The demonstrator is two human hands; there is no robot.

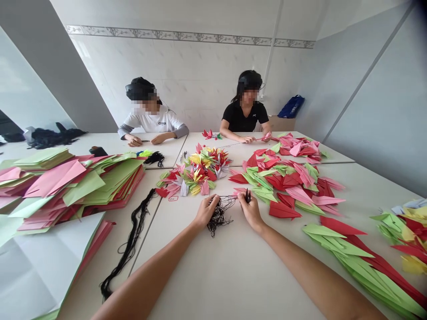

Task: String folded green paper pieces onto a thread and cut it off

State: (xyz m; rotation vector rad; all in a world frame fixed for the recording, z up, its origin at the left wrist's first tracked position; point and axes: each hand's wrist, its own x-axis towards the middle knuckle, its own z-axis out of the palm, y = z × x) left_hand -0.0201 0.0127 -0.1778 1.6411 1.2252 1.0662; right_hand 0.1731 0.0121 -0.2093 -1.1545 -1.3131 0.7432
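Observation:
My left hand [206,211] is closed on a tangled bunch of black string [218,220], which hangs down from the fingers over the white table. Several strands stretch across to my right hand [251,213], whose fingers are pinched together. Out of that fist points a small black two-tipped tool [247,196], which looks like thread snips; its lower part is hidden by the fingers. Just beyond my hands lies a heap of folded paper cranes [203,171] in red, pink, green, yellow and white. A pink paper tip [238,191] shows beside my right fingers.
A long hank of black string [131,242] lies left of my arm, beside tall stacks of coloured paper [100,182]. Folded red, pink and green pieces [290,182] pile up on the right. Two people sit across the table; one person's hand [267,136] touches pink folded paper.

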